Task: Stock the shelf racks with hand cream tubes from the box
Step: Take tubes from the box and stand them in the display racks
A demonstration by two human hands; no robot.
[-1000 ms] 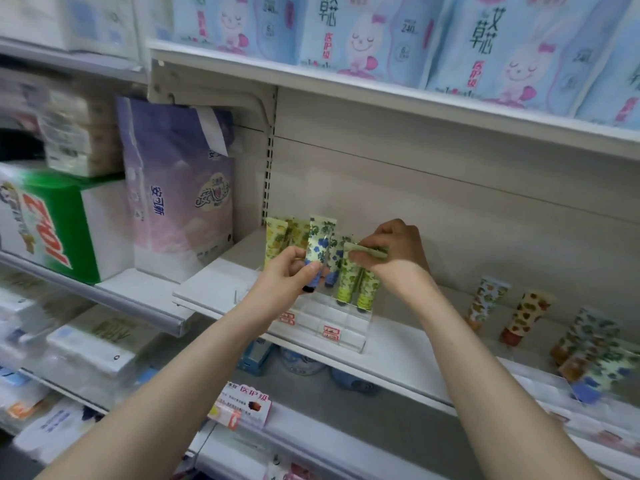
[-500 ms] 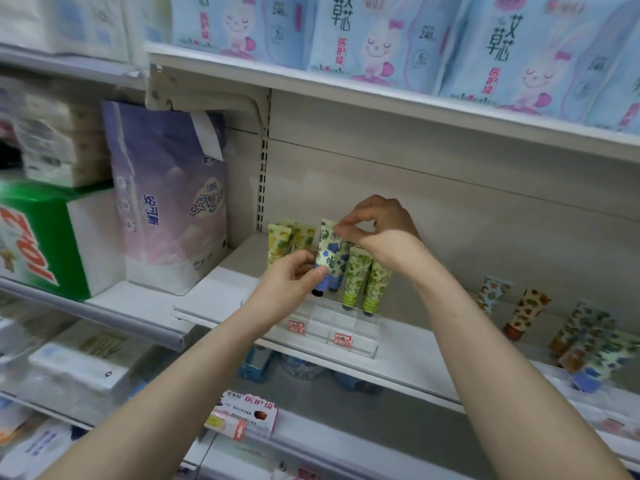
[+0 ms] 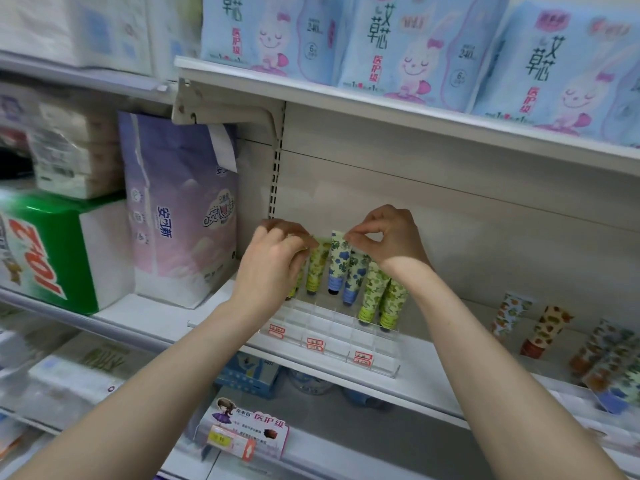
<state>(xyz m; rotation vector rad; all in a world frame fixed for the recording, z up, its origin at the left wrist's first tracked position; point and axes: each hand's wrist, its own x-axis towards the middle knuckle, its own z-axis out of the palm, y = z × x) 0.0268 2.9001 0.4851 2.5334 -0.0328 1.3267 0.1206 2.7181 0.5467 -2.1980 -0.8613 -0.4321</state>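
Now that the left hand has let go of the blue-flowered tube and moved to the yellow ones, only one hand steadies it. The white metal shelf [image 3: 419, 379] carries the clear acrylic stepped rack [image 3: 334, 329] at its front edge, toward the left end. The left hand [image 3: 273, 265] curls round the tops of the yellow-green patterned tubes [image 3: 317, 268] at the rack's back left. The right hand [image 3: 384, 237] still pinches the top crimp of the blue-flowered cream tube [image 3: 337, 261], which stands upright in a back slot (two green-leafed tubes [image 3: 372, 292] stand beside it). I judge it seated. The front slots are unfilled, and the box is out of view.
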